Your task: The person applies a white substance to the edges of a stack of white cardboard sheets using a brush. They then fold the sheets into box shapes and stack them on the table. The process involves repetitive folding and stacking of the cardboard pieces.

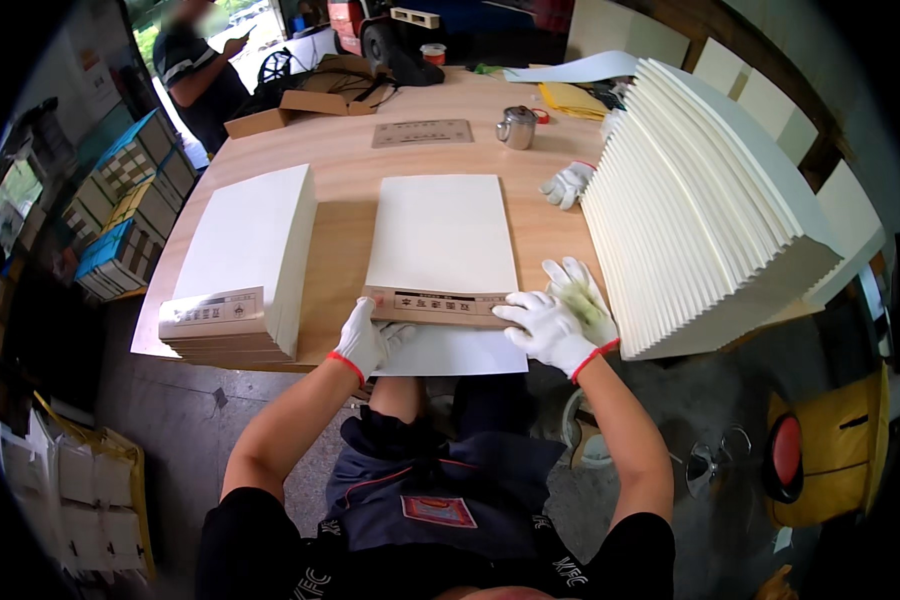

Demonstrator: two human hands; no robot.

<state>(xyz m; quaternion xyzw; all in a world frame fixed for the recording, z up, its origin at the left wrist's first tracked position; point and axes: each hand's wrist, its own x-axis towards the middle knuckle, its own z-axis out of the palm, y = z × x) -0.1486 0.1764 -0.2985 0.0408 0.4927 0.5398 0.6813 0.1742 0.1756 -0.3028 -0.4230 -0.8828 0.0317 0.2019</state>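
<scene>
A white paper pad (444, 225) lies on the table in front of me, with a brown printed paper band (440, 305) across its near part. Both my hands wear white gloves with red cuffs. At the band's left end, my left hand (364, 338) curls its fingers round the edge, closed on the band. My right hand (550, 328) rests on the band's right end, its fingers stretched out and apart. Beside it lies a loose glove with a green stain (582, 298), partly covered by that hand. What lies beneath the band is hidden.
Banded pads stand stacked (240, 240) at left; a tall, leaning stack of white pads (690, 220) rises at right. Further back are another glove (568, 185), a metal pot (517, 128), a brown printed sheet (422, 133) and an opened cardboard box (330, 95). A person (198, 75) stands far left.
</scene>
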